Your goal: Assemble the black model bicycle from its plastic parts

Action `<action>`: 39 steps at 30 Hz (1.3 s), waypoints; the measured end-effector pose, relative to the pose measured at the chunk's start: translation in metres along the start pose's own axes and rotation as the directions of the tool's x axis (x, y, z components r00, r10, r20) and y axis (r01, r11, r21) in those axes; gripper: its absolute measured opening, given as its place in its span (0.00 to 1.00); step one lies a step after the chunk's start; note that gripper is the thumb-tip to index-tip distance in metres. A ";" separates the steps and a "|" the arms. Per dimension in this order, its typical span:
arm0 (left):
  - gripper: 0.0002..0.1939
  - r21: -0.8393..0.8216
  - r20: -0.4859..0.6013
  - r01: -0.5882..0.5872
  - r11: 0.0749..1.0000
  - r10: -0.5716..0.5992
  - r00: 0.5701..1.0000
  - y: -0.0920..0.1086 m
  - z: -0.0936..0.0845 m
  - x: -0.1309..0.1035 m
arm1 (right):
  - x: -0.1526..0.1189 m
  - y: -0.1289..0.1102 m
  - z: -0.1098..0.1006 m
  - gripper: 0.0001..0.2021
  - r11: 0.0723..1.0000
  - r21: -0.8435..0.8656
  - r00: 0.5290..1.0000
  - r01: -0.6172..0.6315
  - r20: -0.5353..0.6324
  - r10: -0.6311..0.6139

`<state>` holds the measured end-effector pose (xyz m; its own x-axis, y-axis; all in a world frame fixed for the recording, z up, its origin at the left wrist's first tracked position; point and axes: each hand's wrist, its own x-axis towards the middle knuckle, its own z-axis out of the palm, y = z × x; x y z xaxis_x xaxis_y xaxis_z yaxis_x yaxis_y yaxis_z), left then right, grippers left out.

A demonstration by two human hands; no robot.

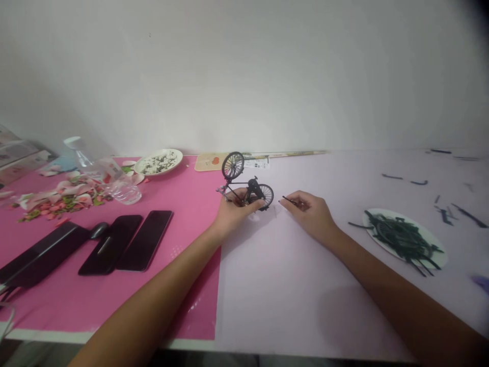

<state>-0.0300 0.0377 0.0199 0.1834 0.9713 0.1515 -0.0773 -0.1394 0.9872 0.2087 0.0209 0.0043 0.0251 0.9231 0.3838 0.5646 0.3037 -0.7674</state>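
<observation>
Counter (290, 306): pink toward its left edge, pale toward its right; the pale part seems to serve as the working ground, since dark parts show up well on it.
Plate (422, 230): toward the right edge, under a heap of dark pieces (403, 237), probably set there to gather small parts within the right hand's reach.
Phones (145, 240): side by side on the pink part, toward the left edge and well apart from both hands, presumably put out of the way.
Left hand (233, 216): its grip is narrow, holding the bike with the thumb in front and fingers behind, likely to steady it.
Bike (255, 187): a small black model, about midway between the left and right edges, near where pink meets pale. It is tilted, one wheel up toward the far edge, the lower wheel beside the left thumb, inside that grip.
Right hand (311, 211): just right of the bike and apart from it; grip narrow, thumb and fingertips pinching a strip.
Strip (290, 200): thin and black, its tip jutting from the right grip toward the lower wheel, not touching it.
</observation>
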 end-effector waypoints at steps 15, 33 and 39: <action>0.14 0.410 0.013 -0.250 0.877 0.269 0.963 -0.006 0.002 -0.011 | 0.001 0.001 0.000 0.18 1.000 -0.027 0.998 -0.001 0.065 0.003; 0.19 -0.167 -0.031 0.206 0.964 -0.214 0.976 -0.004 0.004 -0.002 | 0.003 0.005 0.000 0.16 0.990 0.140 0.996 0.033 0.073 -0.043; 0.15 -0.438 0.142 0.330 0.836 -0.298 0.944 -0.005 0.006 -0.001 | 0.002 -0.003 -0.002 0.19 0.992 0.120 0.999 0.025 0.029 -0.028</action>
<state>-0.0242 0.0365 0.0151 0.3353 0.9311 -0.1438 -0.4336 0.2880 0.8538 0.2090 0.0219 0.0082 -0.0149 0.9206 0.3902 0.4619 0.3525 -0.8139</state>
